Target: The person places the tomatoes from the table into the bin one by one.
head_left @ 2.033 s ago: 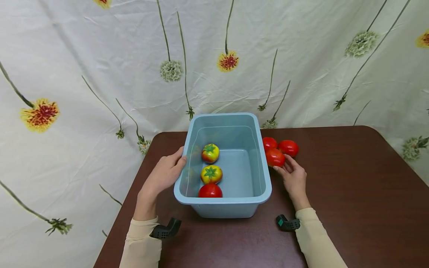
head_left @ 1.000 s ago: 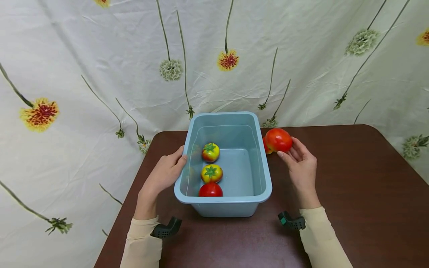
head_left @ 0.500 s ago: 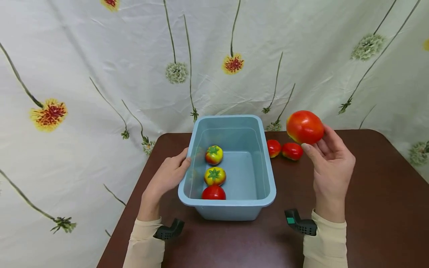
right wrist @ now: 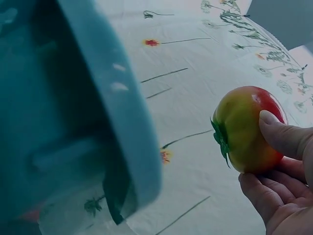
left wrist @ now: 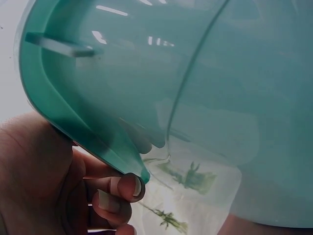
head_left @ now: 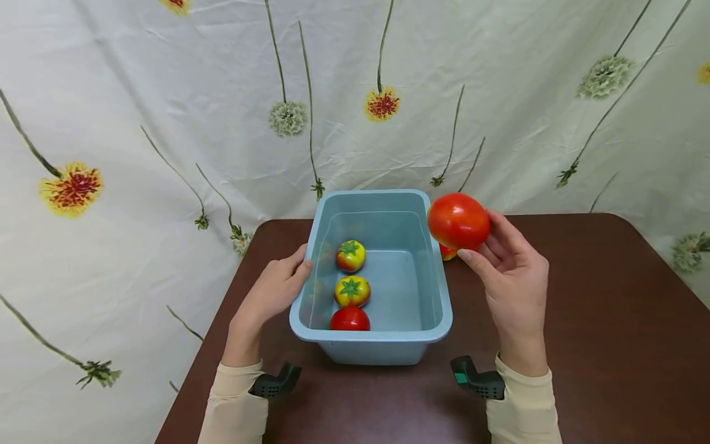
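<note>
A light blue plastic bin [head_left: 438,296] stands on the table. My left hand [head_left: 272,290] grips its left rim; in the left wrist view the fingers [left wrist: 131,186] curl under the lip. My right hand [head_left: 513,271] holds a red tomato [head_left: 458,221] between thumb and fingers, raised beside the bin's right rim. In the right wrist view this tomato [right wrist: 244,129] shows a yellow side and green leafy top, turned toward the bin. Inside the bin, along its left side, lie two yellow-and-red tomatoes [head_left: 352,291] with green tops and one red tomato [head_left: 350,319].
Another red tomato [head_left: 447,251] lies on the table right of the bin, mostly hidden behind the held one. The dark brown table [head_left: 604,320] extends to the right. Close behind it hangs a white flowered cloth [head_left: 222,92].
My right hand has picked the tomato from the group beside the bin, lifted it up and to the right, then brought it back left toward the rim. My left hand stays on the bin.
</note>
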`<state>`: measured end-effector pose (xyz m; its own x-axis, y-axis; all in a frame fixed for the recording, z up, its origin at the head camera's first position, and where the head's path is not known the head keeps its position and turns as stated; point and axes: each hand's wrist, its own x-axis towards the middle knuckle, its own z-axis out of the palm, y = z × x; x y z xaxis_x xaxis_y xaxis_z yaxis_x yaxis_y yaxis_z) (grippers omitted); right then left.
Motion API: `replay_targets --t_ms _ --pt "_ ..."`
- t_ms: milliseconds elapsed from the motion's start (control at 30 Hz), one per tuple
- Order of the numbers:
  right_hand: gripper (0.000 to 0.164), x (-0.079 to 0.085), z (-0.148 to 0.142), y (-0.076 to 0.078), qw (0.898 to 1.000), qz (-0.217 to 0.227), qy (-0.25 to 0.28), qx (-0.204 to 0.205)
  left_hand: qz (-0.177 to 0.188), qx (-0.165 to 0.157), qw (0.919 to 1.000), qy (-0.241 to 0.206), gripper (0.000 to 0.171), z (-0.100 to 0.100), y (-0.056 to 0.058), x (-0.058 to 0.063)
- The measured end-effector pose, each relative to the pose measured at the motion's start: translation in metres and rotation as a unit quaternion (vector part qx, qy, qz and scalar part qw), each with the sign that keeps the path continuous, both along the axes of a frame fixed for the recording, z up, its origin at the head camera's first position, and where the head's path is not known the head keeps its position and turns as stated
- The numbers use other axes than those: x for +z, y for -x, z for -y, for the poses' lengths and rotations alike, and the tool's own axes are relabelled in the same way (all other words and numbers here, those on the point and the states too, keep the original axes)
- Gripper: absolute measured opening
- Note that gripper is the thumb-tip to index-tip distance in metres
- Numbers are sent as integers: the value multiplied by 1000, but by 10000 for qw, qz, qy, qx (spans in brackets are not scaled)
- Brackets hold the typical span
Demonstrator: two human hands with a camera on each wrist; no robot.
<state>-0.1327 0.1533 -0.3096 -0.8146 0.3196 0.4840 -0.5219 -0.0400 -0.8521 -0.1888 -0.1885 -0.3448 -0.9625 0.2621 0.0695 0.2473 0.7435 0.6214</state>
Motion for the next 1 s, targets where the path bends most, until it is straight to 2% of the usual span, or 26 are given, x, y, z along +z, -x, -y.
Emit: replay_targets --t_ms 367,800,1000 --pt "62 -7 11 7 9989 293 -315 170 7 22 10000 -11 49 3 1 -2" --pt "62 -14 15 13 9941 320 -1033 -56 -41 7 10000 -16 48 0 0 2" --pt "64 -21 17 17 9864 241 -1587 -347 -49 7 10000 3 48 -2 -1 2"
